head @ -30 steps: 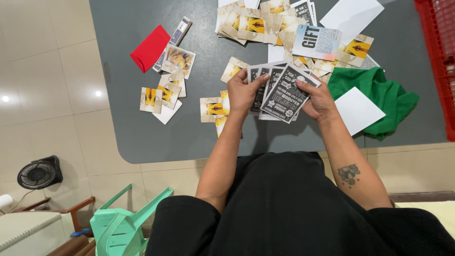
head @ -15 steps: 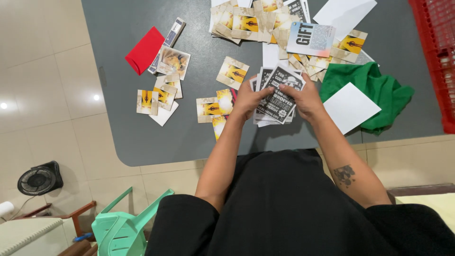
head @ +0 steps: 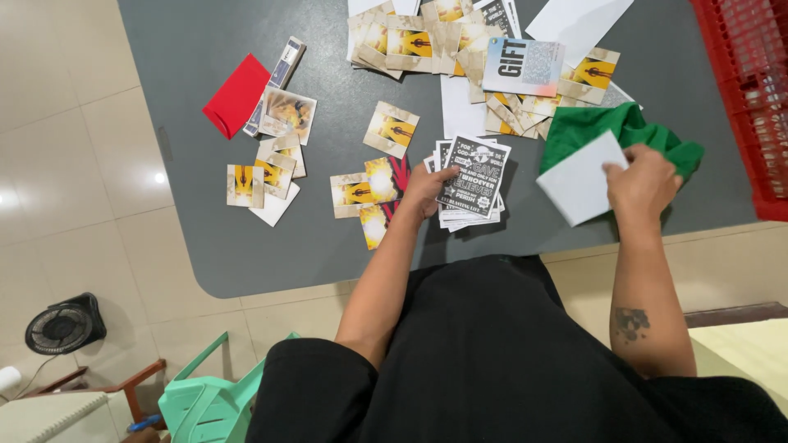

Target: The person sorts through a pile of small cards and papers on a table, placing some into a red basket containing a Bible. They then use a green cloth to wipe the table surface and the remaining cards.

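On grey table, black-and-white leaflets, left hand

1. Left hand: forearm runs up and slightly right from the torso, elbow bent, wrist straight. Fingers curled, thumb side toward centre, tips pressed down flat.
2. Right hand: forearm nearly vertical in frame, bare, dark tattoo on the inner forearm near the elbow. Back of hand faces the camera, knuckles up, fingers bent in a pinching grip.
3. Hands well apart, both arms extended forward from the body.
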